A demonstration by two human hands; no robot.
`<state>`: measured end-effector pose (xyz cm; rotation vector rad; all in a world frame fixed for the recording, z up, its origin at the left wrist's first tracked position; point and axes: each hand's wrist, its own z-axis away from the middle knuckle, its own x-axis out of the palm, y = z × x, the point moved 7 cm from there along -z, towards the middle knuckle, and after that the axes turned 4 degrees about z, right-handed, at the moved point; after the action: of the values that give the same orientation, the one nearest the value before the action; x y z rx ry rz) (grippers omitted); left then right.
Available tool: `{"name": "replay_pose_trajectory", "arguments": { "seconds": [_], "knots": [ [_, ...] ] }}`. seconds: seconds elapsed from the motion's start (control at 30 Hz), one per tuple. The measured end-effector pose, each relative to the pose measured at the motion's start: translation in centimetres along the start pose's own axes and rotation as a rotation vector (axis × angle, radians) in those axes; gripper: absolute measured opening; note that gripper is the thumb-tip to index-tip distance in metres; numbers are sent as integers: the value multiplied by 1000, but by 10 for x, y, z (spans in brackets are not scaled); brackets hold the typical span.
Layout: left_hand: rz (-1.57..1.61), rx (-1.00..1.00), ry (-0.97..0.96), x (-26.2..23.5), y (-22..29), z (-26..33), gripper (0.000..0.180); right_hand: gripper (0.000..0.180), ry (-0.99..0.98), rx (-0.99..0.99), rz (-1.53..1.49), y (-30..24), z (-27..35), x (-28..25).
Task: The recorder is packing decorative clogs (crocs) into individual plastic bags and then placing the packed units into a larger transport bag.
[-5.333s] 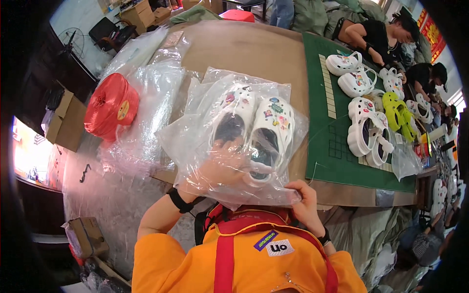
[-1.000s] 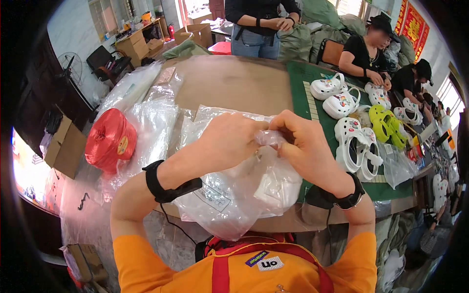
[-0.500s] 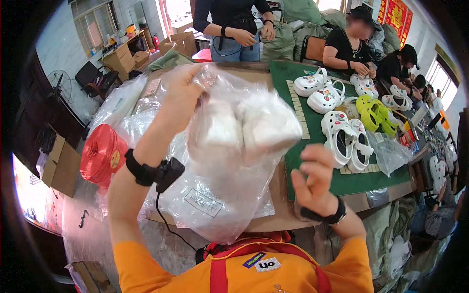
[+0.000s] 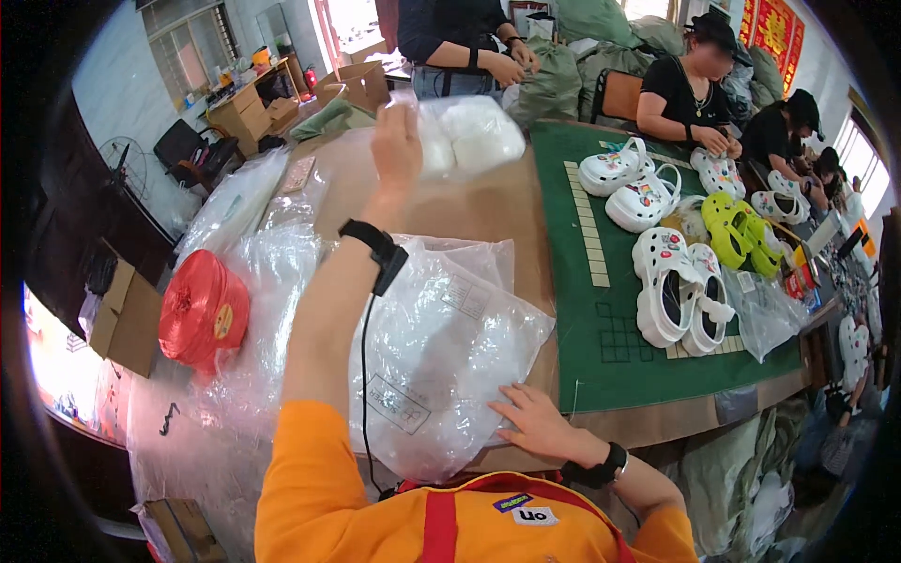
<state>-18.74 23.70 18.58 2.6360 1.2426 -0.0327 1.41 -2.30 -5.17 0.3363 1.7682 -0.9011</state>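
Far forward over the table, my left hand (image 4: 397,150) is closed on a clear plastic bag (image 4: 483,133) with a pair of white shoes inside. The bag is smeared by motion, so the shoes' details do not show. My right hand (image 4: 542,422) rests with fingers spread on the right edge of a stack of flat clear plastic bags (image 4: 436,375) at the table's near edge. The hand holds nothing.
Red twine on a spool (image 4: 202,310) stands at the left beside more plastic sheeting (image 4: 267,281). On a green mat (image 4: 601,375) at the right are white clogs (image 4: 668,286) and lime clogs (image 4: 737,230). A person (image 4: 460,47) stands across the table; others sit at the far right.
My left hand has carried the bagged shoes forward, away from me. My right hand has come down from the air onto the flat bags, now uncovered.
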Motion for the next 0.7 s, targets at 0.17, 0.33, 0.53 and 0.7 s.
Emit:
{"name": "replay_pose_trajectory", "arguments": {
  "seconds": [0.17, 0.33, 0.53, 0.7],
  "knots": [
    [-147, -105, -708, 77, -38, 138, 10, 46, -23, -42, -41, 8, 2, 11],
    [-98, -204, -882, 83, -40, 199, 15, 47, -36, -20, -48, 8, 4, 12],
    [59, -178, -1051, 57, -8, 185, 46, 47, 29, 32, 6, -7, 7, -2],
    [-141, -366, -1222, 3, 51, 156, 60, 55, 98, 193, 68, -19, 13, -17]
  ]
}}
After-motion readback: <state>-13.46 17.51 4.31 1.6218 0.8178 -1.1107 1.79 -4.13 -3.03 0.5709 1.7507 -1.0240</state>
